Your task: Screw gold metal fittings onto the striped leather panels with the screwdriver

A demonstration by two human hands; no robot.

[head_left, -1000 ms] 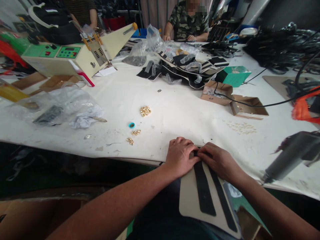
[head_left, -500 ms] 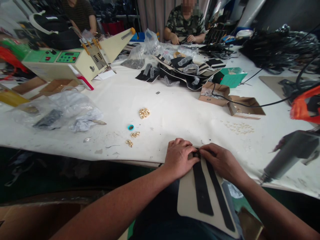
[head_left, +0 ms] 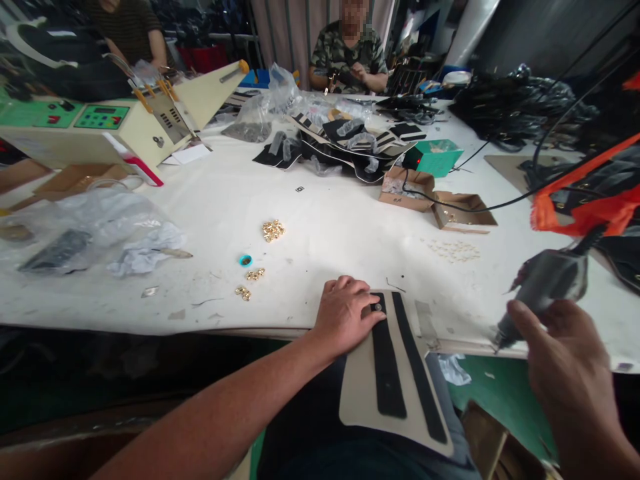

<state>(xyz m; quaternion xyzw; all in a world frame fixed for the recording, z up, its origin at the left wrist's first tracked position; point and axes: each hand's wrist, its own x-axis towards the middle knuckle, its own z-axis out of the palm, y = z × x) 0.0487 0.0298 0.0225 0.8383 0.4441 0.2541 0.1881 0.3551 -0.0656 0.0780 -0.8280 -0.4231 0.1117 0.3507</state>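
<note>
My left hand (head_left: 345, 315) holds the upper left edge of a beige panel (head_left: 360, 387) that has two black strips. Its thumb and forefinger sit on either side of a small round metal fastener (head_left: 379, 307) on the left black strip (head_left: 390, 380). The panel leans from the table edge down over my lap. My right hand (head_left: 573, 360) is at a grey handheld power tool (head_left: 543, 287) with a pointed tip, its thumb apart from the fingers. Some of those fingers are blurred or hidden, and no firm grip shows.
Gold metal pieces (head_left: 273, 231) lie by a small blue cap (head_left: 245, 261). Small open cardboard boxes (head_left: 465, 217) stand on the right, near a black cable and orange strap (head_left: 575, 193). A control machine (head_left: 100, 127) is at left. Co-workers sit across the table.
My right hand has left the panel's top and moved right to the grey tool. My left hand stays on the panel, with the fastener now uncovered. The whole view has shifted.
</note>
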